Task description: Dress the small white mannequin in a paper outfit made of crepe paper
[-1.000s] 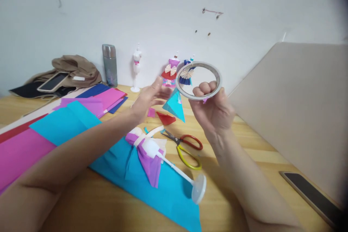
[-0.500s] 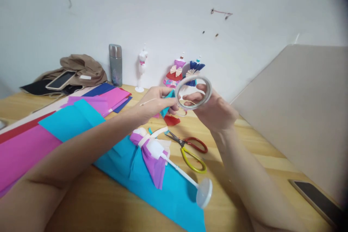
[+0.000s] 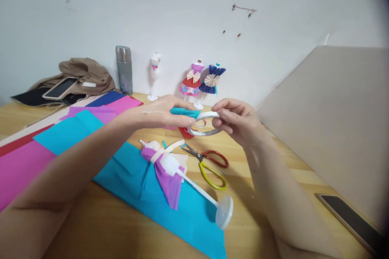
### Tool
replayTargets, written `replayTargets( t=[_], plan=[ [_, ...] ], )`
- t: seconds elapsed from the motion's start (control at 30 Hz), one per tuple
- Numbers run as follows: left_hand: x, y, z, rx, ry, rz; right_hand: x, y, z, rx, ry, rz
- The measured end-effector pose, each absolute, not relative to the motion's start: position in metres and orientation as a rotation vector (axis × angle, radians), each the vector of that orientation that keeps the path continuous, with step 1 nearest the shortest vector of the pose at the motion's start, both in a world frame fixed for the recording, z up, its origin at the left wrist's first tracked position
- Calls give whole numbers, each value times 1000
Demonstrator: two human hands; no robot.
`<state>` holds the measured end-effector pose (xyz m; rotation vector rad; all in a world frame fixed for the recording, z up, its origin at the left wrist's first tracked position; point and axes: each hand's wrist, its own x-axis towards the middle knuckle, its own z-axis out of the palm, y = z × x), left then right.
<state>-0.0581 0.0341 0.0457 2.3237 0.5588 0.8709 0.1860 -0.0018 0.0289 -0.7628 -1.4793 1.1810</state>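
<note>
My left hand (image 3: 162, 113) pinches a small folded piece of turquoise crepe paper (image 3: 184, 111), its thumb tip at the near side of a tape roll (image 3: 209, 115). My right hand (image 3: 240, 120) grips that narrow roll by its right edge, with the ring tipped nearly flat. Below them a small white mannequin (image 3: 170, 165), wrapped in purple paper with a cream band, lies on a turquoise sheet (image 3: 191, 220). Scissors (image 3: 199, 156) with one red and one yellow handle lie open beside it. A red scrap (image 3: 184, 132) is partly hidden behind the roll.
Against the wall stand a bare mannequin (image 3: 154, 68), two dressed ones (image 3: 192, 83) (image 3: 212, 81) and a grey flask (image 3: 124, 71). Coloured paper sheets (image 3: 26, 170) cover the left side. A brown cloth (image 3: 91, 73) with a phone (image 3: 60, 88) lies behind; another phone (image 3: 346, 218) is at right.
The tape roll has tipped from upright to nearly flat and come slightly lower. My right fingers have closed on its right edge. My left hand has flattened, with the turquoise piece now lying sideways.
</note>
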Motion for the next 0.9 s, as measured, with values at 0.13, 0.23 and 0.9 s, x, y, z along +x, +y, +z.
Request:
replayTargets(
  t=[0.13,0.23,0.9],
  plan=[
    [-69,35,56,2242,535,821,181,-5,29,-787,-1451,1138],
    [-66,40,48,2107,591,909,178,-6,28,-769,-1451,1177],
    [-53,32,42,2177,468,897,172,-7,25,-790,-1452,1125]
  ],
)
